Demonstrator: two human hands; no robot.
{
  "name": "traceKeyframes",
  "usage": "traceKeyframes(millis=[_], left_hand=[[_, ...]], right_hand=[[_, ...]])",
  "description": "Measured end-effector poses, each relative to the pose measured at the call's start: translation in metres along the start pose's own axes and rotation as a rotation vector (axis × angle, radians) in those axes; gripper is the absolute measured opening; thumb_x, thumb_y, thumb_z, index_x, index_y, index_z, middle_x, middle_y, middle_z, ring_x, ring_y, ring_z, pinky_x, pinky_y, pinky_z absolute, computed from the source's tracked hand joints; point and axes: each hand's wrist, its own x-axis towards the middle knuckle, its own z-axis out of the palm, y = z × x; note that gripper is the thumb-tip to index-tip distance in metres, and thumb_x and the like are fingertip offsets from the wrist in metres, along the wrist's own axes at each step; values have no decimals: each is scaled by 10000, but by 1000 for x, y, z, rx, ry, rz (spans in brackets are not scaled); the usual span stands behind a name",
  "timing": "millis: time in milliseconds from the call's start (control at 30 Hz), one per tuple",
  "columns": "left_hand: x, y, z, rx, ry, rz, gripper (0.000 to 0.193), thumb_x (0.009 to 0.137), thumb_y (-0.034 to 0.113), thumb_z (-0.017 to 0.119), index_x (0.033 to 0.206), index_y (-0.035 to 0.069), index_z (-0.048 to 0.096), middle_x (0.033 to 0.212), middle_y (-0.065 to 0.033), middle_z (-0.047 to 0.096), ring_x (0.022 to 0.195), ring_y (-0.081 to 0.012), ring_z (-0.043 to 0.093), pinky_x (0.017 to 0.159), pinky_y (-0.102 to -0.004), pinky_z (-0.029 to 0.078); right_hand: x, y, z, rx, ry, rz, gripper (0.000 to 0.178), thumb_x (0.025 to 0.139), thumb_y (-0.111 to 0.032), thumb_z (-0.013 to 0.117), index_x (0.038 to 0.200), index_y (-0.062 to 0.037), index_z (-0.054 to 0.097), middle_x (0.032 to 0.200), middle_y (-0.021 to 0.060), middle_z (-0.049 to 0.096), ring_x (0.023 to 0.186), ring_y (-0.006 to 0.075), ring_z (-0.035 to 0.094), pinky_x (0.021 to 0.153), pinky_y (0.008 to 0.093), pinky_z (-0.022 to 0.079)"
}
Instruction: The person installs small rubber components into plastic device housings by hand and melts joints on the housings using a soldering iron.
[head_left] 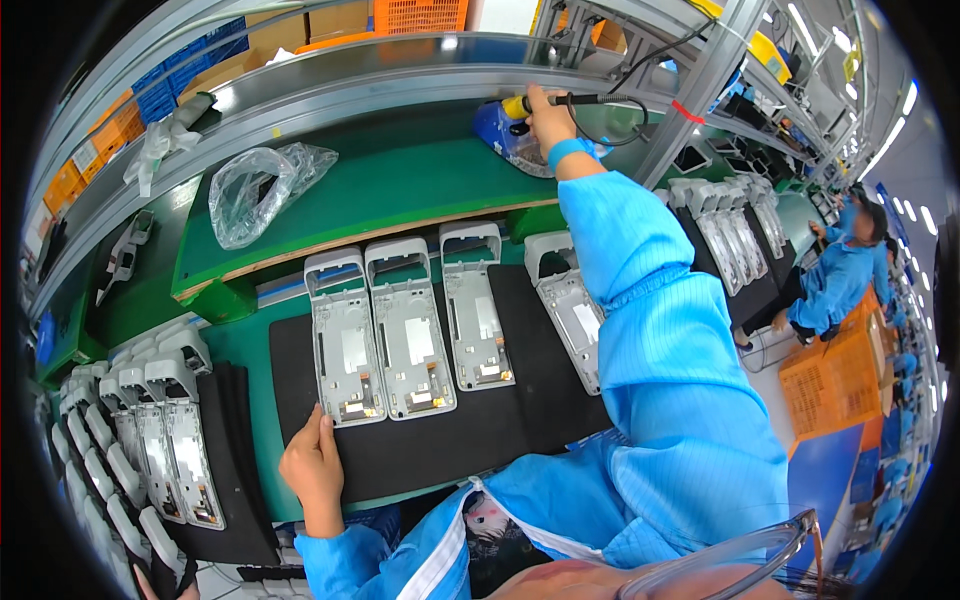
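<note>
My right hand reaches to the far shelf, fingers wrapped round a soldering iron with a yellow part and a dark cable end. The iron is at a blue stand. My left hand is closed at the lower left corner of a grey plastic housing, thumb and forefinger at its edge. Beside it lie a second housing and a third, all open side up with small parts near the lower end. Another housing is partly hidden by my right sleeve.
A black mat lies under the housings. More housings stand at the left, others at the right. A clear plastic bag lies on the green shelf. A metal post rises beside my right arm; a co-worker sits beyond.
</note>
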Motion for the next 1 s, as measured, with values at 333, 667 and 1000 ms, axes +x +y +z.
traceKeyframes(millis=[333,667,1000], left_hand=[[-1,-2,7,35,-42,-49,267,841,257,516,969,50,626,760,-164,621,674,-287,609,583,-328,458],[-27,142,32,-105,-424,139,306,858,289,476,977,45,616,813,-192,615,796,-325,596,697,-345,453],[-49,184,85,-6,-420,173,339,847,336,463,1007,76,610,819,-191,611,795,-349,586,685,-382,453]], right_hand=[[-69,-28,-97,-16,-750,171,369,778,-265,632,1011,7,541,834,79,586,700,133,560,607,254,463],[-240,-10,-359,-408,-203,230,237,818,-233,563,862,-3,600,717,76,617,669,144,589,620,269,465],[-274,-8,-427,-1463,126,463,444,792,-461,484,777,-47,644,747,141,624,735,316,597,632,398,450]])
